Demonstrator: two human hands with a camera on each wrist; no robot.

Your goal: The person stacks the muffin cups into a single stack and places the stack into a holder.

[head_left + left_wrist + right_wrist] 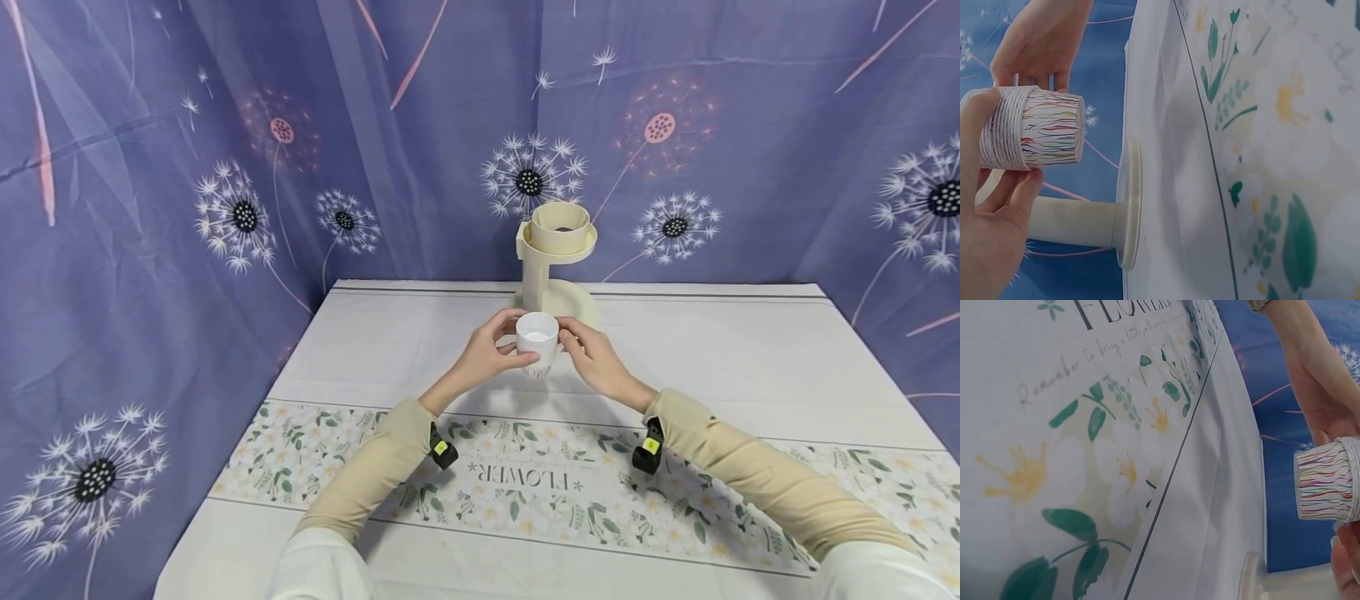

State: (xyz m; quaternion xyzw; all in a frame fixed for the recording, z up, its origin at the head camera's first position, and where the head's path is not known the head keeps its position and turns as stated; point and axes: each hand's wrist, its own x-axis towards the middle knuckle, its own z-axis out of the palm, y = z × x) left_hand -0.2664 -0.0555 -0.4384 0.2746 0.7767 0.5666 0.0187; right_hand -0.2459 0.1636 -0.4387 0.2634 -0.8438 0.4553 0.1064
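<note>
A stack of white paper baking cups (543, 348), with rolled rims and thin coloured lines on the sides, is held above the table between both hands. My left hand (483, 354) grips it from the left, thumb across the near side and fingers behind. In the left wrist view the nested rims of the stack (1010, 128) show clearly. My right hand (597, 360) has its thumb and fingertips at the stack's right side near the rim; part of that contact is hidden. Behind the hands stands a cream stand (536, 279) with a column and round base.
A cream ring (561, 229) sits on the stand's raised round support. The white tablecloth (420, 333) has a floral band with lettering. Purple curtains (450, 150) with dandelion prints close off the back and sides. Dark wrist devices (442, 450) sit at both cuffs.
</note>
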